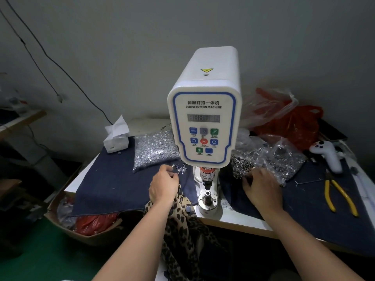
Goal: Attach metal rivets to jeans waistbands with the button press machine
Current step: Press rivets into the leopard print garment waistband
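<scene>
The white servo button machine [205,122] stands mid-table, its round die [207,199] below the punch. My left hand [164,184] reaches to a small scatter of silver rivets [179,168] on blue denim [113,185], fingertips pinching among them; whether a rivet is held cannot be told. A clear bag of silver rivets [155,150] lies behind. My right hand [261,188] rests with curled fingers at a pile of dark rivet parts [242,165] spilling from a clear bag [282,159]. A leopard-print garment [180,222] hangs off the table edge beneath my left wrist.
Yellow-handled pliers [341,197] and a white controller [326,155] lie at the right. Red plastic bags [292,122] are heaped behind. A tissue box [116,138] sits at the back left. A cardboard box [85,226] with red bags stands on the floor at left.
</scene>
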`<state>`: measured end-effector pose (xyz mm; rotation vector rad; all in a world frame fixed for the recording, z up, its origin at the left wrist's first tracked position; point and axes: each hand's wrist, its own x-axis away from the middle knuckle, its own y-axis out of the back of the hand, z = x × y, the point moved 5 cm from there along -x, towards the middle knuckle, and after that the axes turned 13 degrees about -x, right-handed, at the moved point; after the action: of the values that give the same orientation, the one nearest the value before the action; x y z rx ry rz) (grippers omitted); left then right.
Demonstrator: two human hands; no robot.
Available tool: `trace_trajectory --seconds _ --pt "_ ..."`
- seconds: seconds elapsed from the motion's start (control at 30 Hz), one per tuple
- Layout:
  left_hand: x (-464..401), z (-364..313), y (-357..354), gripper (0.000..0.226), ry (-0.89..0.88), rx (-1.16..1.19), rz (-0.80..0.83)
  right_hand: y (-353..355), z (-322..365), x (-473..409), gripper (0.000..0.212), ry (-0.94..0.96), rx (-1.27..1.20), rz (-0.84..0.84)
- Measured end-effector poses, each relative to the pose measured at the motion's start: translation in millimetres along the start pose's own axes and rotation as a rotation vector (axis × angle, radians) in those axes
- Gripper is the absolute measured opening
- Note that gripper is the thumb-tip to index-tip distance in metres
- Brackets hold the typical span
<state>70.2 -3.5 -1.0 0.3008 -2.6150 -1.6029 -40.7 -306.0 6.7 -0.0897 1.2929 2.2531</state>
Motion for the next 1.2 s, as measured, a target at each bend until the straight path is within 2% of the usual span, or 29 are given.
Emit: trace_trajectory --seconds 0.17,0.37,0.63,0.73,0.83,0.9,1.03,1.2 --pt "3 2 2 0.011 -0.034 0.03 -0.022 0 2 0 0.013 0.037 0.014 -0.021" --pt "7 4 6 0.018 -0.096 0.109 -0.047 9 -3 -2 0.012 -0.031 -0.201 -0.155" --pt "8 8 14 0.013 -0.105 0.31 0.016 24 11 -11 0.012 -0.049 -0.465 -0.144" --pt "11 14 20 0.014 -0.084 0.5 0.057 25 36 -7 0.018 -0.228 -0.765 -0.011" --pt "23 22 25 0.015 -0.044 0.66 0.101 -3 66 28 0.03 -0.626 -1.221 0.342" --pt "36 25 23 0.014 -0.007 0.722 0.158 -17 82 53 0.035 -0.785 -1.385 0.537" --pt "63 18 20 0.013 -0.006 0.807 0.263 -23 94 68 0.032 -0.973 -1.523 0.586" --pt "80 6 16 0.01 -0.041 0.822 0.328 -23 100 72 0.034 -1.074 -1.598 0.61"
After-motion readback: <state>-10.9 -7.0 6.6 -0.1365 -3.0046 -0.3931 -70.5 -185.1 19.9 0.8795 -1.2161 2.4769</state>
